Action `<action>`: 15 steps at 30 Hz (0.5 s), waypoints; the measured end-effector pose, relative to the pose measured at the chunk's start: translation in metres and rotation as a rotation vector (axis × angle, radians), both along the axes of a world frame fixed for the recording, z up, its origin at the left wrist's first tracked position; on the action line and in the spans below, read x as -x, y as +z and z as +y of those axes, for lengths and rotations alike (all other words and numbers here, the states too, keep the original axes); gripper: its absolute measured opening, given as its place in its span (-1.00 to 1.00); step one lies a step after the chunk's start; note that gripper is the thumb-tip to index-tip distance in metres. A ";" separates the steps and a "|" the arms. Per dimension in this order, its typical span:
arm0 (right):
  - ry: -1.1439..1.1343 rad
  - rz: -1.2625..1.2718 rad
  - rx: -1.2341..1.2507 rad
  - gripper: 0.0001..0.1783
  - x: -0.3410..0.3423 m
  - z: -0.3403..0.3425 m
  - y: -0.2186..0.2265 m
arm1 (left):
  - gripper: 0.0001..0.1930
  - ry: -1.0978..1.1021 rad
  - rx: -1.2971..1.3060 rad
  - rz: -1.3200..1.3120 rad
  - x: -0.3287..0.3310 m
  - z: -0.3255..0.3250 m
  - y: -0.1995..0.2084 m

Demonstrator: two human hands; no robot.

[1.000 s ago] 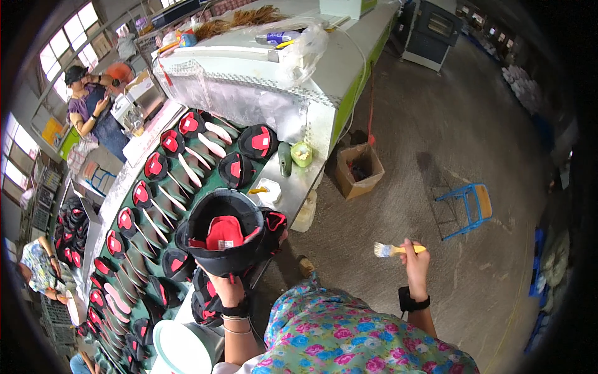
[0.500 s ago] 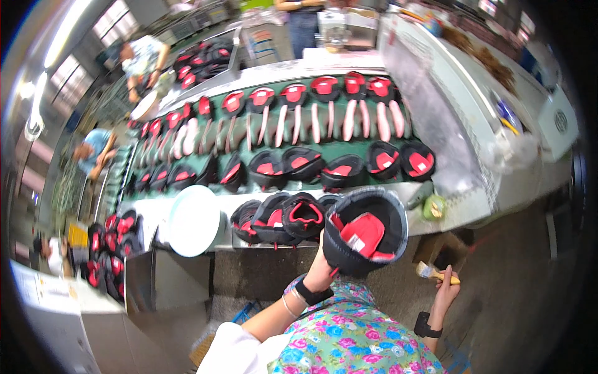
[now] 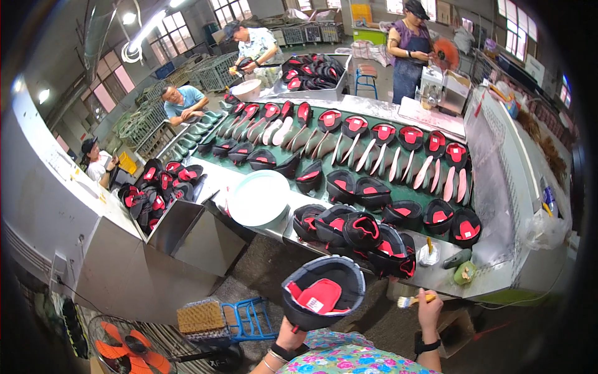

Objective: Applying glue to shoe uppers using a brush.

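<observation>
My left hand (image 3: 289, 338) grips a black shoe upper (image 3: 354, 283) from its near side, with the opening facing up. Inside the upper lies a red lining with a small white label. Off to the right, my right hand (image 3: 430, 309) is closed round the handle of a paintbrush (image 3: 408, 302), whose pale bristles point left, apart from the upper. Just beyond my hands, more black-and-red uppers (image 3: 362, 230) crowd the bench's near edge. A small white pot (image 3: 428, 254) with a brush in it stands to their right, beside a dark green last (image 3: 456, 258).
A green conveyor (image 3: 389, 194) carries rows of uppers and lasts. A white basin (image 3: 258, 198) sits on the near edge. At left is a metal bin of uppers (image 3: 156, 193); below it, a blue stool (image 3: 252, 318) and orange fan (image 3: 131, 349). Several co-workers stand beyond.
The view has tilted up and turned left, bringing more of the workshop into sight. My left hand and the upper now sit lower in the picture, apart from the uppers on the bench.
</observation>
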State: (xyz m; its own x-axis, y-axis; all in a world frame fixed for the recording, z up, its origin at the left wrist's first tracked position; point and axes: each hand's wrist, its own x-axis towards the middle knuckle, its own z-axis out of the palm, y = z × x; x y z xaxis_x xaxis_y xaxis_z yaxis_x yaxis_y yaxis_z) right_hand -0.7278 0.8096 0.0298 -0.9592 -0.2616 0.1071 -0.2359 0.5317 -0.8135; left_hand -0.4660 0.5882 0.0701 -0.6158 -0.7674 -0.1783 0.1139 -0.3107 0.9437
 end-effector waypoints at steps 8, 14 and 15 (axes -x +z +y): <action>0.266 -0.014 0.001 -0.74 -0.059 -0.123 0.030 | -0.54 0.189 -0.419 0.441 -0.080 -0.089 -0.033; 0.490 0.016 0.084 -0.79 -0.124 -0.254 0.051 | -0.54 0.292 0.023 0.160 -0.172 -0.174 -0.068; 0.550 0.025 0.114 -0.80 -0.132 -0.276 0.056 | -0.52 0.445 -0.216 0.372 -0.186 -0.181 -0.077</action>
State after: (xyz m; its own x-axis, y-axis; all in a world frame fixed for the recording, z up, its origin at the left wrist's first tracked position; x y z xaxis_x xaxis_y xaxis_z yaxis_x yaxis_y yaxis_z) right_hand -0.5962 0.5338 0.0856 -0.6814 -0.7081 0.1852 -0.4739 0.2339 -0.8489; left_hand -0.2801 0.4068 -0.0069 -0.2955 -0.9355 -0.1936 0.5859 -0.3375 0.7367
